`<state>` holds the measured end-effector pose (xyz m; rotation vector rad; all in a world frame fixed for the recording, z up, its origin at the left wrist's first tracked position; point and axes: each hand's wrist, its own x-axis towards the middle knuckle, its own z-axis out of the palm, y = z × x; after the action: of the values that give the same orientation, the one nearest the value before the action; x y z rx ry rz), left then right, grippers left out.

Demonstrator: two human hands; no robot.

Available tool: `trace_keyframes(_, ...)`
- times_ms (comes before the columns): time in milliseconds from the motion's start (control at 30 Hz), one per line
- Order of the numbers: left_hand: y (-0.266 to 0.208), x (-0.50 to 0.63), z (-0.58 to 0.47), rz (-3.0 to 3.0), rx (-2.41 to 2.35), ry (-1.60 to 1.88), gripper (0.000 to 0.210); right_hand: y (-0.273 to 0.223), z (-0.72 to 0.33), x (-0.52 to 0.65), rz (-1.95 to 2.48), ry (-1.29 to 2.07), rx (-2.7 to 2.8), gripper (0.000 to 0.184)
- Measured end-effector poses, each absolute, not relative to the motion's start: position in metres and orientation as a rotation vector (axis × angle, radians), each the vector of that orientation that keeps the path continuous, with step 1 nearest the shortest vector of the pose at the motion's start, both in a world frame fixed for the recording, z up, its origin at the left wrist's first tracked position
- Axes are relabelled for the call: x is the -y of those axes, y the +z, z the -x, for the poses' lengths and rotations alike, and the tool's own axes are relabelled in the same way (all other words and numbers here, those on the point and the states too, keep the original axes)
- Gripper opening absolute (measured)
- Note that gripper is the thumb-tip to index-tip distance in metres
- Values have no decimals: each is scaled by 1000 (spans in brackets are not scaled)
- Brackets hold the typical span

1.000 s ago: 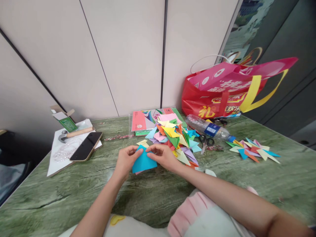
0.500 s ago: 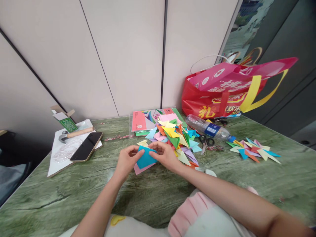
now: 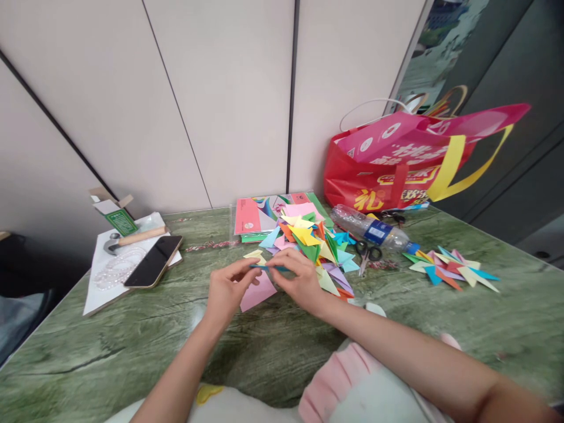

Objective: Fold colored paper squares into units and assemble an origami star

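A piece of blue paper is pinched between my two hands and seen nearly edge-on, as a thin strip. My left hand has thumb and fingers closed on its left end. On its right end, the thumb and fingers of my right hand are closed. Below them, a pink sheet of paper lies on the table. Just behind my fingers sits a pale yellow folded paper. A heap of folded paper pieces in many colours is beyond my right hand.
Scissors and a plastic bottle lie right of the heap, near folded paper pieces. A red bag stands behind. At left are a phone, a hammer, clear beads and a green box.
The blue paper has tipped from showing its broad face to lying almost edge-on between my fingers. More of the pink sheet shows beneath it.
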<state>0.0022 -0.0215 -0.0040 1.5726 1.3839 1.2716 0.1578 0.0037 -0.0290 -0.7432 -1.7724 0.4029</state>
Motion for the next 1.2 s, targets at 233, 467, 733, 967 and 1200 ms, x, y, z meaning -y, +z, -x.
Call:
trace_keyframes(233,1,21,-4,-1444,-1333,1328,11,-30,-158,-4,746,343,1793,11)
trace_keyframes(467,0,19,-1,-1419,-1365,1366,8,-30,-158,-9,753,615,1683,9)
trace_keyframes(733,2,19,5,-1538,-1415,1353,7,-30,-157,-12,764,863,1554,8)
trace_keyframes(967,4,20,5,-1566,-1435,1415,6,-33,-157,-17,766,1093,1454,14)
trace_keyframes(1200,4,21,5,-1646,-1430,1428,5,-33,-156,-15,780,1522,1270,29)
